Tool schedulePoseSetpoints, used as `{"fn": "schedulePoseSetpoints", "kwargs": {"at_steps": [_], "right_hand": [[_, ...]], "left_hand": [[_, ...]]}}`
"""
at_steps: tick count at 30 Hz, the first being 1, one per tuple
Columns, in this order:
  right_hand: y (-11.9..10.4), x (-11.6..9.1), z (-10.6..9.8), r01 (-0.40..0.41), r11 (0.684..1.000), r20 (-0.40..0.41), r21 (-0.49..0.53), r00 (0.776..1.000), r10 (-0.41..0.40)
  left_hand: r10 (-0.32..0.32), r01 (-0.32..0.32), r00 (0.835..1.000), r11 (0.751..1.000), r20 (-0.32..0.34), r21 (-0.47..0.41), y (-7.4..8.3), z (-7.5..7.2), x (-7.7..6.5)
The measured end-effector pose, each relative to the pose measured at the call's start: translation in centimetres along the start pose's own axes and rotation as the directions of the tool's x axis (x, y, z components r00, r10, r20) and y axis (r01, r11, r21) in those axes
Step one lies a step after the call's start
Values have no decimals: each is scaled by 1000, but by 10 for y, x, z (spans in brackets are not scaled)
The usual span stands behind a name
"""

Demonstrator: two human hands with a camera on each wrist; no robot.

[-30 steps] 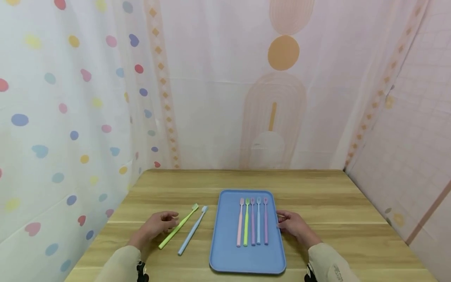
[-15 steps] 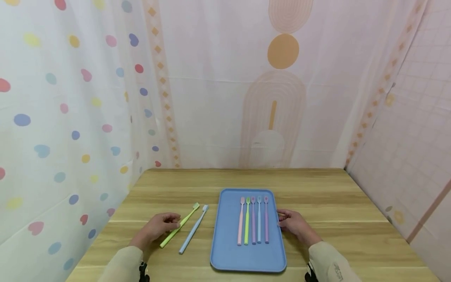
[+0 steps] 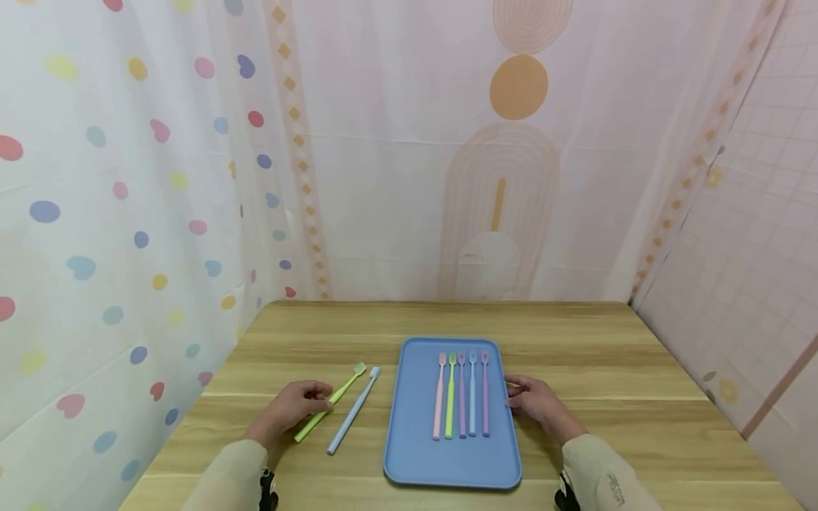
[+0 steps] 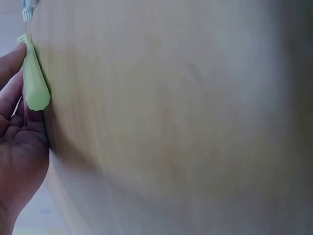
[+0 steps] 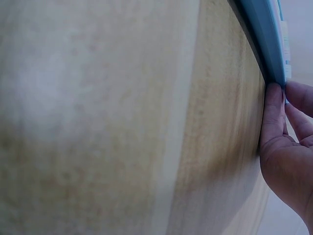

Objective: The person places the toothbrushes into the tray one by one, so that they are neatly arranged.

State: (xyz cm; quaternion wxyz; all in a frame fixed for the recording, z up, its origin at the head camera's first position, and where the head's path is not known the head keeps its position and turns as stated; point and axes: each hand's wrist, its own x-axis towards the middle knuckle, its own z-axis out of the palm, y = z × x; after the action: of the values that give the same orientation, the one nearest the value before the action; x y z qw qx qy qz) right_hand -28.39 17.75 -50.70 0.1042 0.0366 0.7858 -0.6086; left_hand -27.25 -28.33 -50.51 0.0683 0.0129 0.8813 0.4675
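Observation:
My left hand (image 3: 292, 406) pinches the handle of a lime-green toothbrush (image 3: 345, 387), which slants across the left part of the table. In the left wrist view the thumb lies on one side of this green handle (image 4: 35, 85) and the fingers on the other. Just right of it a light blue toothbrush (image 3: 351, 416) lies at a similar slant. My right hand (image 3: 535, 404) holds the right rim of a blue tray (image 3: 409, 454), its fingertips around the edge (image 5: 266, 44) in the right wrist view.
Several toothbrushes lie side by side on the tray, heads away from me: a pink one (image 3: 439, 404), a green one (image 3: 450, 404), a light blue one (image 3: 472, 404) and purple ones. Patterned curtains (image 3: 383, 177) hang behind and beside the wooden table (image 3: 575, 341).
My left fingers have closed on the green toothbrush, and its head has turned slightly. The right hand stays at the tray rim. The head view has shifted a little.

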Motion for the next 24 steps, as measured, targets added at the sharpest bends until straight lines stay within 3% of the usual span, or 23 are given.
{"fn": "schedulePoseSetpoints", "kwargs": {"at_steps": [13, 24], "right_hand": [[-1, 0, -1, -31, 998, -11, -52, 999, 31], [-1, -1, -1, -24, 999, 0, -33, 1000, 24]], "left_hand": [[5, -3, 1000, 997, -30, 73, 8, 4, 3], [43, -26, 996, 979, -81, 200, 18, 7, 2]]}}
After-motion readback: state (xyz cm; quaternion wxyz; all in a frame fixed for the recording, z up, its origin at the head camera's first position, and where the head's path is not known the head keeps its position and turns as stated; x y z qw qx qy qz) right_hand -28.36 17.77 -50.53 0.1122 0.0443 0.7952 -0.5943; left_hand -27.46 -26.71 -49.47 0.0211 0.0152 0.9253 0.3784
